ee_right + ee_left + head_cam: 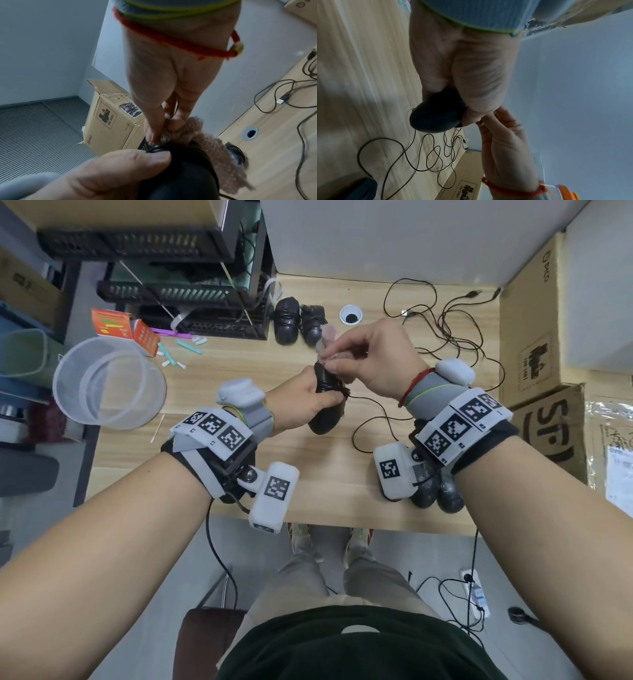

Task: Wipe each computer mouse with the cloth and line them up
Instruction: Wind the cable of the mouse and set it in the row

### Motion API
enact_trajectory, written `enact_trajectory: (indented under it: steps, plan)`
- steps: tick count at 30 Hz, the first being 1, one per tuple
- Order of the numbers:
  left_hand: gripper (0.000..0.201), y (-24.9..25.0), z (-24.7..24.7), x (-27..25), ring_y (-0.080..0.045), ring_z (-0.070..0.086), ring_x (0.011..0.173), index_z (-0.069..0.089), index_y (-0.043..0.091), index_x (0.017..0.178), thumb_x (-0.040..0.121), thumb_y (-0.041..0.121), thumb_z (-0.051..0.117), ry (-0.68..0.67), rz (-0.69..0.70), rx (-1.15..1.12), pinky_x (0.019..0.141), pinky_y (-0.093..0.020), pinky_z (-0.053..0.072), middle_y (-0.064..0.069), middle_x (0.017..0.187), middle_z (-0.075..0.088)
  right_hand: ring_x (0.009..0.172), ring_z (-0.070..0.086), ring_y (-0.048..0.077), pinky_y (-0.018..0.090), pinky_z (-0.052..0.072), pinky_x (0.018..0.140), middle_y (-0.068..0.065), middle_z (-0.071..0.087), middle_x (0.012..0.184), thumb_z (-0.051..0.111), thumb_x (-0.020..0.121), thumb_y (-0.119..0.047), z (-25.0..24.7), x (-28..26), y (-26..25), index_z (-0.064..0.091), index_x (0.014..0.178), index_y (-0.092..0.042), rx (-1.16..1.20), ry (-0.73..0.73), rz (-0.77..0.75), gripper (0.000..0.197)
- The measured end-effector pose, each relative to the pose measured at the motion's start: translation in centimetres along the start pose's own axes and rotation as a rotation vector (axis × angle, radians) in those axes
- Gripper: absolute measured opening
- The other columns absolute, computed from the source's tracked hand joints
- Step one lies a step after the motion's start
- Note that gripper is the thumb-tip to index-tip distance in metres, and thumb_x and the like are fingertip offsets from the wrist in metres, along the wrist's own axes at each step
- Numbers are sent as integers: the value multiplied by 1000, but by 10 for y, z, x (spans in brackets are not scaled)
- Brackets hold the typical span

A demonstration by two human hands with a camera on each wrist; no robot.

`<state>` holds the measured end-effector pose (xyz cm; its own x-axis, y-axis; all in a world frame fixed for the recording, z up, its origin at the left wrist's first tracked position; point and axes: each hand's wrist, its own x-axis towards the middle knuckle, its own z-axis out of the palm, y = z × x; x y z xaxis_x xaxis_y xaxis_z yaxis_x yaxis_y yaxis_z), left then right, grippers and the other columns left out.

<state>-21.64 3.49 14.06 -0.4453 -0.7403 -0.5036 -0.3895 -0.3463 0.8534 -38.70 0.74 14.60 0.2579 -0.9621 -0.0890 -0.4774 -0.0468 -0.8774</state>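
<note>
Head view: my left hand (pixel 301 398) grips a black mouse (pixel 327 405) held above the desk (pixel 308 491) at centre; my right hand (pixel 370 357) at its 1 o'clock pinches the cloth (pixel 329 344) against the mouse's far end. Two mice (pixel 298 320) lie side by side at 12 o'clock, two more (pixel 438 494) at 4 o'clock near the edge.

Left wrist view: fingers curled round the mouse (pixel 435 116), cable (pixel 399 155) trailing loose over the desk. Best keep this grip firm, and mind the cord doesn't snag.

Right wrist view: fingertips (pixel 175 124) press the fuzzy cloth (pixel 214 146) to the mouse (pixel 180 169); my left thumb (pixel 130 162) braces it. I'd rub along the whole shell, rotating with the left, not just this end.
</note>
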Motion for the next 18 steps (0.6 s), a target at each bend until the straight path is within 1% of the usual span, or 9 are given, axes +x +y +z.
enact_trajectory:
  steps: [1,3,5,6,9,12,14,16,18]
  plan:
    - [43,1,-1,-1,-30,60,119,52,11,126,85,20,61,-8,-4,-29,108,-38,46,-11,118,64,63,57,-6,17,48,69,-24,65,64,81,78,-15,-1,0,-1,79,89,-25,-21,-52,-19,15]
    - [33,-2,-2,0,-18,63,104,51,6,128,96,2,57,-25,-3,-59,91,-22,53,-3,106,64,66,57,-9,11,45,69,-23,66,70,79,81,-10,-3,-2,-5,77,92,-25,-53,-173,-54,18]
    - [24,0,-1,0,-8,67,85,52,8,124,102,-2,49,-35,-41,-92,72,-17,54,-2,96,64,65,56,-11,8,42,67,-20,65,74,78,82,-11,-6,0,-7,78,93,-24,-91,-146,-61,17]
    - [21,1,0,1,-7,67,83,54,10,122,103,1,49,-30,-68,-106,70,-19,54,-1,95,64,63,56,-11,8,41,66,-19,63,72,78,83,-12,-8,1,-7,78,93,-25,-108,-103,-60,16]
    - [16,4,-1,5,-10,64,90,59,15,114,102,6,53,-7,-107,-157,80,-26,52,1,95,67,64,55,-9,11,42,67,-18,63,71,79,82,-11,-13,4,-8,76,91,-29,-114,-149,-78,21]
    - [16,10,2,5,-12,64,93,61,16,112,102,6,53,-11,-123,-177,84,-29,51,0,97,67,65,56,-10,9,41,69,-23,66,72,79,82,-10,-20,4,-10,78,92,-24,-127,-205,-95,18]
    - [16,18,7,5,-16,63,94,60,16,112,102,7,52,-7,-128,-199,86,-32,50,-3,99,66,64,56,-11,9,42,69,-10,72,83,78,83,-12,-23,7,-10,80,94,-21,-150,-96,-78,15]
    - [16,26,12,5,-17,64,96,60,16,112,102,7,52,12,-129,-215,91,-36,49,-4,101,66,62,55,-10,7,41,67,-1,73,85,78,83,-12,-29,4,-13,80,95,-18,-141,-94,-93,14]
    - [18,30,13,5,-14,69,92,59,15,115,101,5,52,11,-126,-214,92,-35,51,-3,101,68,61,54,-10,7,39,66,-13,68,74,78,83,-10,-33,1,-16,80,95,-17,-128,-183,-116,14]
